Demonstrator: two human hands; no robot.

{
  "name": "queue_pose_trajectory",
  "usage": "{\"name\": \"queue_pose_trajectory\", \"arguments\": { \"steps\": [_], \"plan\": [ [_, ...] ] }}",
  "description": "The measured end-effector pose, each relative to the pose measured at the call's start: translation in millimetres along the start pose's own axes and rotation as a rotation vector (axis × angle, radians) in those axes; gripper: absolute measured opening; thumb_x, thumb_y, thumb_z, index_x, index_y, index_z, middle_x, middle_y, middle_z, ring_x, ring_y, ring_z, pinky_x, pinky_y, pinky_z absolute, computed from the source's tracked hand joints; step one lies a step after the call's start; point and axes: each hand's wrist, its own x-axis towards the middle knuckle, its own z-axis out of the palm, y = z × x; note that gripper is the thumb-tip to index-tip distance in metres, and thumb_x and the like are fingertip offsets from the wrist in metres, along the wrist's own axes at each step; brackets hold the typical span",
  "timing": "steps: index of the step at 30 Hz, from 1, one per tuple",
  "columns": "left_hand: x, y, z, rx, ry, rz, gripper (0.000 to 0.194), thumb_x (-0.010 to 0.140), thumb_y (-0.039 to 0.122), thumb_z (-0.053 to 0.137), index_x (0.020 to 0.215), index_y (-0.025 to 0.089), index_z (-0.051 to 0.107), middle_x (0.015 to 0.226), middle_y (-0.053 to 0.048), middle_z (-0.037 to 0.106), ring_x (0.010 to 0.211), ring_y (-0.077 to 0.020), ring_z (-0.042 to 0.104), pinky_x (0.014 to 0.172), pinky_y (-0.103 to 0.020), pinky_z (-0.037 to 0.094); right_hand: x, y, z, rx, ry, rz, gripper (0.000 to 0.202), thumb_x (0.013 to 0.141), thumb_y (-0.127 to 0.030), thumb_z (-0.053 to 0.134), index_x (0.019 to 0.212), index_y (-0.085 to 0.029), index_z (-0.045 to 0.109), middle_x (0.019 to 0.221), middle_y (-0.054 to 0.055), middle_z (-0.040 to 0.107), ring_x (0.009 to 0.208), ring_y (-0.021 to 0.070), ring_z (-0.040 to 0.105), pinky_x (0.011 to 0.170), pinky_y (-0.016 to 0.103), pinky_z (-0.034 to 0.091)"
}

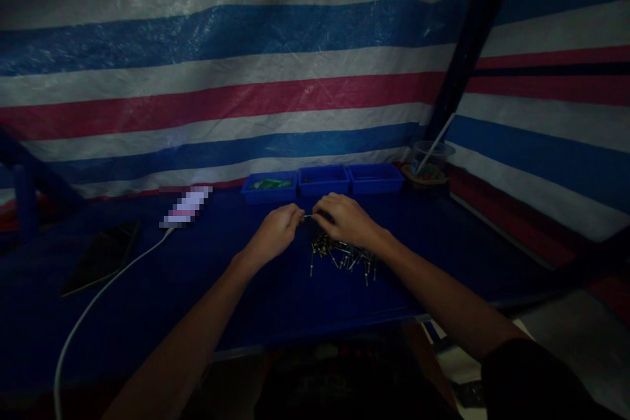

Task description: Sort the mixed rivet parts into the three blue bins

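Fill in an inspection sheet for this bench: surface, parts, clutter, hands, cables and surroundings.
Surface: blue table; spills, nothing seen, though the light is dim.
Parts: loose heap of small metal pins, pointing all ways; three blue bins behind, the left bin with something green inside.
Clutter: dark flat device and a bright pixelated item on the left; clear cup with a stick at the back right.
Hands: left hand and right hand pinch a thin piece between them.
Cables: white cable curves from the pixelated item to the near left.
Surroundings: striped sheeting behind and right.
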Motion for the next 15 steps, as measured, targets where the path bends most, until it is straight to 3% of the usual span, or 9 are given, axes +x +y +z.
{"name": "queue_pose_trajectory", "arguments": {
  "steps": [4, 7, 9, 11, 13, 15],
  "plan": [
    [-4.3, 2.2, -1.1, 0.011, -0.046, -0.048, 0.033, 0.088, 0.046, 0.043, 0.086, 0.018, 0.059, 0.075, -0.003, 0.064, 0.067, -0.0161, 0.057, 0.059, -0.026, 0.039, 3.5, 31.7, -30.0, -0.150, 0.222, 0.070, 0.023, 0.091, -0.030, 0.043, 0.091, -0.017, 0.062, 0.087, 0.008, 0.063, 0.086, 0.0203, 0.053, 0.079, 0.035, 0.040],
    [-12.3, 3.8, -3.9, 0.149, -0.282, -0.069, 0.039, 0.075, 0.058, 0.057, 0.081, 0.020, 0.062, 0.077, -0.003, 0.065, 0.067, -0.0173, 0.058, 0.057, -0.026, 0.036, -4.2, 78.2, -42.5, -0.330, 0.371, 0.376, 0.028, 0.089, -0.034, 0.046, 0.101, -0.015, 0.062, 0.098, 0.014, 0.061, 0.099, 0.0283, 0.051, 0.085, 0.043, 0.040],
    [-18.4, 6.2, -5.5, 0.235, -0.427, -0.052, 0.041, 0.068, 0.061, 0.062, 0.078, 0.021, 0.063, 0.081, -0.004, 0.066, 0.071, -0.0196, 0.059, 0.059, -0.027, 0.037, -15.2, 107.2, -41.1, -0.405, 0.344, 0.574, 0.037, 0.085, -0.038, 0.051, 0.107, -0.010, 0.061, 0.106, 0.020, 0.058, 0.105, 0.0347, 0.048, 0.085, 0.048, 0.040],
    [-23.0, 8.6, -6.6, 0.269, -0.479, -0.038, 0.036, 0.069, 0.056, 0.063, 0.080, 0.021, 0.063, 0.085, -0.004, 0.067, 0.074, -0.0208, 0.060, 0.061, -0.028, 0.038, -25.8, 124.3, -35.2, -0.412, 0.283, 0.684, 0.042, 0.084, -0.042, 0.052, 0.106, -0.008, 0.061, 0.108, 0.023, 0.058, 0.108, 0.0376, 0.046, 0.085, 0.051, 0.039],
    [-25.0, 9.4, -7.4, 0.273, -0.481, -0.047, 0.022, 0.073, 0.043, 0.060, 0.079, 0.022, 0.063, 0.084, -0.004, 0.067, 0.072, -0.0197, 0.060, 0.062, -0.028, 0.039, -30.5, 125.4, -28.2, -0.388, 0.259, 0.719, 0.042, 0.084, -0.043, 0.050, 0.106, -0.008, 0.062, 0.108, 0.023, 0.058, 0.109, 0.0378, 0.046, 0.087, 0.052, 0.039],
    [-24.0, 7.6, -7.7, 0.276, -0.484, -0.063, 0.012, 0.074, 0.030, 0.055, 0.077, 0.022, 0.063, 0.081, -0.003, 0.067, 0.068, -0.0184, 0.060, 0.061, -0.028, 0.039, -27.0, 111.6, -21.6, -0.338, 0.262, 0.675, 0.038, 0.085, -0.042, 0.050, 0.105, -0.011, 0.063, 0.107, 0.021, 0.059, 0.108, 0.0353, 0.047, 0.088, 0.051, 0.039]
  ]
}}
